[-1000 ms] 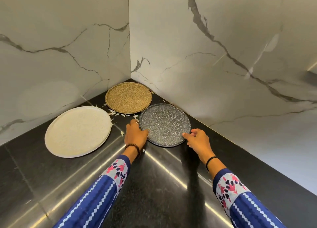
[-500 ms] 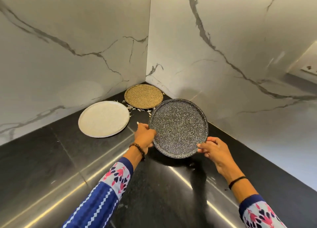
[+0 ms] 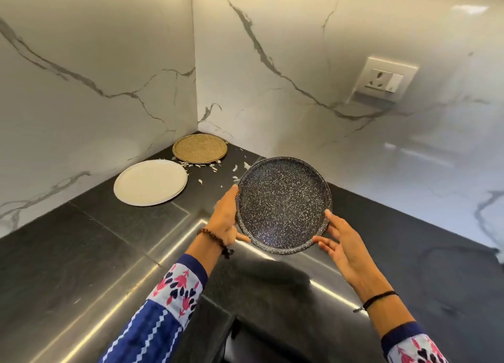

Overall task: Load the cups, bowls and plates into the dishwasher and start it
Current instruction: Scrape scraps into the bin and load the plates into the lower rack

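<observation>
While hands (image 3: 283,229) grip rim, round speckled dark plate (image 3: 283,204) tilted above glossy counter (image 3: 81,253).

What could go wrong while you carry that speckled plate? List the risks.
1. The dark speckled plate is held by its rim only, between the left hand and right hand, above the black counter; a slip could drop and chip it.
2. It is tilted toward the person, so any crumbs on it may slide off.
3. Pale flakes lie scattered by the gold plate and white plate; reaching for those could spread the mess.
</observation>
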